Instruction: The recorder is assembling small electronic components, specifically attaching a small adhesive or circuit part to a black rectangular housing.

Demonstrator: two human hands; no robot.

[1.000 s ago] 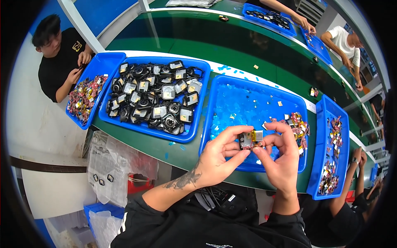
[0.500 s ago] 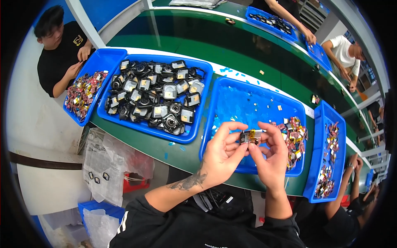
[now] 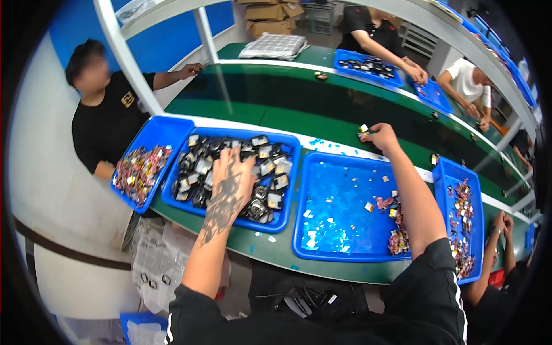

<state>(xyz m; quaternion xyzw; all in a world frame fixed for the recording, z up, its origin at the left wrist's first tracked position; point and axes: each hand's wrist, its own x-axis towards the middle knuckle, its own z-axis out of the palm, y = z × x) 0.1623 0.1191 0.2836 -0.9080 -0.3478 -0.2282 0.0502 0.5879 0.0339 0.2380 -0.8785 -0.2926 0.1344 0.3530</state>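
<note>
My left hand (image 3: 233,175) reaches into a blue tray (image 3: 230,223) of black watch cases (image 3: 260,198). Its thumb stands apart from the fingers, which bend down among the cases; their tips are partly hidden, and I see nothing held. Out over the green conveyor belt (image 3: 299,109), my right hand (image 3: 383,139) pinches a small electronic module (image 3: 363,133) with a pale yellow and white face. Below my right forearm, another blue tray (image 3: 302,230) has blue film bits on its bottom and a pile of small flex-cable parts (image 3: 398,238) at its right side.
Blue trays of pinkish flex-cable parts stand at far left (image 3: 187,127) and at right (image 3: 440,190). A metal frame post (image 3: 123,63) rises at the left. One person (image 3: 106,123) stands there; others work across the belt. Small assemblies (image 3: 321,75) lie on the belt.
My hands have parted from over the middle tray. The left has gone left into the watch-case tray; the right has carried the module forward to the belt. The person at left has stretched an arm out.
</note>
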